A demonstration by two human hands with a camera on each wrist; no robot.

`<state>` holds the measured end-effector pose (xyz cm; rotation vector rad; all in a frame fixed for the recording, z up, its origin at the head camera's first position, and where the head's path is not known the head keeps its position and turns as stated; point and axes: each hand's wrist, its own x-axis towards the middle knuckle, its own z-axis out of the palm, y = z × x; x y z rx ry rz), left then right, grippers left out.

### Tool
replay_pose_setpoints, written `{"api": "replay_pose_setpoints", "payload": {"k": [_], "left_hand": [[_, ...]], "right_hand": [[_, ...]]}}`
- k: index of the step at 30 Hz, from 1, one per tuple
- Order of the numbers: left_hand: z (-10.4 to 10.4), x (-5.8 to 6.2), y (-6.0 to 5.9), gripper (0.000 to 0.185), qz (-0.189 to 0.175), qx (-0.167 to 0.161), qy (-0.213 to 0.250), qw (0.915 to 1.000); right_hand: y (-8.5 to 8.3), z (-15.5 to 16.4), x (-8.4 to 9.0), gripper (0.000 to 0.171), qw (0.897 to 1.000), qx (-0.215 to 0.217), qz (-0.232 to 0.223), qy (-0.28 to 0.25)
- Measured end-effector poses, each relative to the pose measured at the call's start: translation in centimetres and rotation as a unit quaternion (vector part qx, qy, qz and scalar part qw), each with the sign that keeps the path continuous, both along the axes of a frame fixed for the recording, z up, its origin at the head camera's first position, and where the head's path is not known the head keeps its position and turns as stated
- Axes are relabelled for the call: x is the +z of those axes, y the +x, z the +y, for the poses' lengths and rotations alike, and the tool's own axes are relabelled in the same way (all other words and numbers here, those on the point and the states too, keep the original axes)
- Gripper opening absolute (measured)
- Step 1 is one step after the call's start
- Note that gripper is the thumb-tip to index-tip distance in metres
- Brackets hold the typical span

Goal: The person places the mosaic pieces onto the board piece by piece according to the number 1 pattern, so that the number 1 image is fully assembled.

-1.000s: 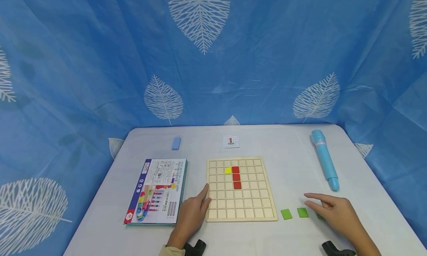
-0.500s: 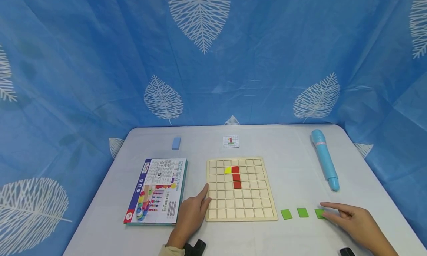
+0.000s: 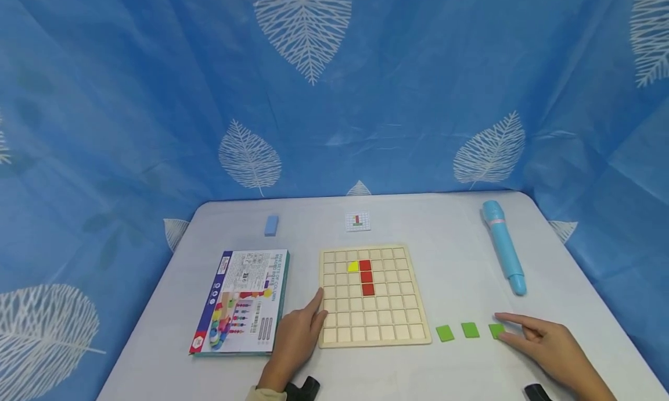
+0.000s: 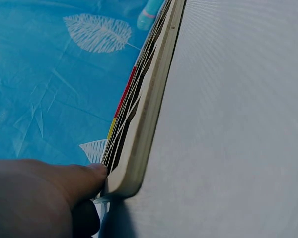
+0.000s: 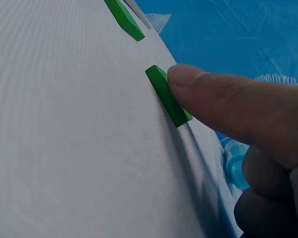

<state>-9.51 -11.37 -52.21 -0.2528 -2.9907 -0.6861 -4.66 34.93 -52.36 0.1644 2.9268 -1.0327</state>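
My left hand (image 3: 297, 331) rests at the left edge of a wooden grid board (image 3: 376, 340), with index fingertip and thumb touching its rim. The thumb (image 4: 84, 178) shows at the frame's corner in the left wrist view. A yellow tile (image 3: 353, 266) with a slanted side sits in the board beside a column of red tiles (image 3: 368, 277). My right hand (image 3: 549, 346) is at the rightmost green square tile (image 3: 496, 330), which lies on the table. A fingertip (image 5: 185, 77) touches that tile (image 5: 170, 96) in the right wrist view; the index fingertip is past its far edge in the head view.
Two more green tiles, the middle one (image 3: 470, 330) and the left one (image 3: 445, 333), lie by the board's right corner. A pattern card (image 3: 358, 221), a blue block (image 3: 271, 225), a printed box (image 3: 240, 302) and a light-blue tube with a pink band (image 3: 504, 247) lie around the board.
My right hand has moved right from above the green tiles to the rightmost one, uncovering it. The left hand stays at the board. The head view has shifted slightly.
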Motion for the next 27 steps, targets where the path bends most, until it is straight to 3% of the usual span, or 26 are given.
{"api": "replay_pose_setpoints", "payload": {"k": [8,13,21,27], "left_hand": [[-0.05,-0.06,0.07,0.051,0.000,-0.004,0.004,1.0000],[-0.10,-0.08,0.06,0.051,0.002,-0.006,0.003,1.0000],[-0.13,-0.25,-0.03,0.051,0.011,-0.008,0.004,0.9999],[-0.20,-0.35,-0.10,0.050,0.013,-0.008,0.004,0.9999]], "right_hand": [[-0.02,-0.03,0.08,0.057,0.999,0.003,-0.046,-0.002],[0.11,-0.08,0.14,0.054,0.998,0.014,-0.063,0.002],[0.16,-0.08,0.14,0.040,0.998,0.027,-0.048,0.015],[0.13,-0.04,0.14,0.039,0.998,0.026,-0.045,0.017]]}}
